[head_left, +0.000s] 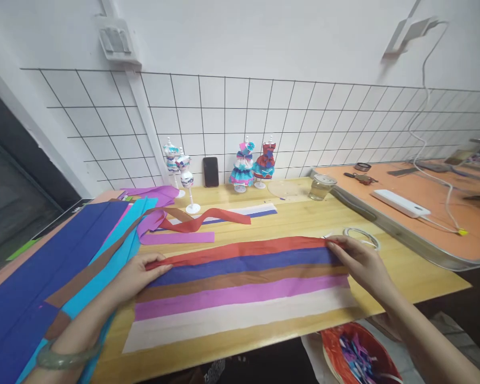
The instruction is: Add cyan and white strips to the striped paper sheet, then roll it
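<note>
1. Evidently, the step in hand was holding out and straightening a row of thin strips on the counter (424,282), taking twelve o'clock as toward the wall.
2. At the dial's centre lay a red strip (248,248), a blue strip (248,265), a brown strip (240,279), a purple strip (240,295) and a white strip (232,312), side by side, red farthest; whether they were joined or merely overlapped, I could not tell.
3. At nine, the left hand (141,274) had its grip pinched on the red strip's near end; at three, the right hand (360,261) pinched the other.
4. Any next move seemed to call for level hands and even tension, since such thin material could crease or skew.
5. Loose strips (218,214) lay around eleven, coloured sheets (60,261) at nine, beyond the left hand; scraps filled a red container (332,341) at four, below the counter's edge.
6. Pale lettering (215,372) near seven was too partial to read; no brand was legible on the phone (211,172), between eleven and twelve, or the white device (400,203) at two.
</note>
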A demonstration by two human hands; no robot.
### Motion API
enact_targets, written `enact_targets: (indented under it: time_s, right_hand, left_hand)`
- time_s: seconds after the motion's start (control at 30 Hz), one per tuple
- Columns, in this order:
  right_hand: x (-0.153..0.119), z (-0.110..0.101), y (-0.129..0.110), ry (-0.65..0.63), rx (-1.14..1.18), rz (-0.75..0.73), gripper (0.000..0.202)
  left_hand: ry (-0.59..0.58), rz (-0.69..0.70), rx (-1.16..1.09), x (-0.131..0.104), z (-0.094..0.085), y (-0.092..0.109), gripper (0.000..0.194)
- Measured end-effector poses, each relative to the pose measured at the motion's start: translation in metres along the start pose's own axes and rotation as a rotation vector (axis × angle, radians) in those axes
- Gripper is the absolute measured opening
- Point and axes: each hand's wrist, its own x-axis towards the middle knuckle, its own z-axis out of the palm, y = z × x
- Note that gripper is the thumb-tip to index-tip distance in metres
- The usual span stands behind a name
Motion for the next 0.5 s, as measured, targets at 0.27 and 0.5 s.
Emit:
enact_targets:
  time_s: [0.27, 0.5]
  right_hand:
    - [-0.005, 0.001, -0.009, 0.055, 0.003, 0.008, 0.029]
    - [-0.040, -0.022, -0.001, 0.186, 0.115, 0.170, 0.035]
  left_hand:
    - [0.012, -0.013, -0.036, -0.009, -0.003, 0.007, 0.026]
    - [0.028, -0.083, -0.138, -0.037, -0.001, 0.010, 0.026]
